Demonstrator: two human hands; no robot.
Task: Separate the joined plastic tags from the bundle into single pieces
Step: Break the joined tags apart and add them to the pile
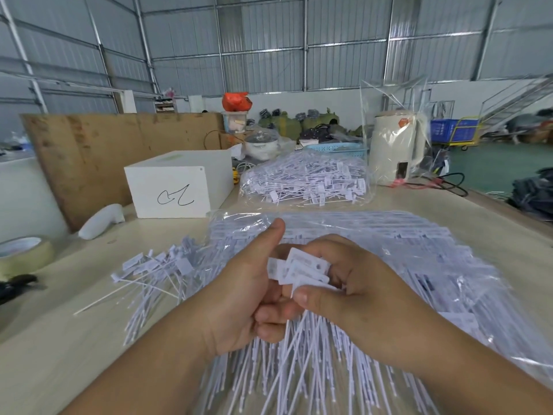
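- A small cluster of joined plastic tags (302, 269) is held between both hands at mid-frame, above a large bagged heap of tags (389, 244) on the table (59, 339).
- The flat label heads are pointed up and away; the thin tails (296, 348) are fanned down toward the wearer, so the long axis runs near-vertically.
- The left hand (251, 298) is curled round the stems, thumb raised.
- The right hand (356, 289) is seen pinching the heads, thumb pressed on the nearest one, apparently ready for peeling.
- Already loosened pieces (158, 268) are scattered to the left.

Bright, even daylight; soft shadows; edges bowed by wide-angle lens; slight blur.
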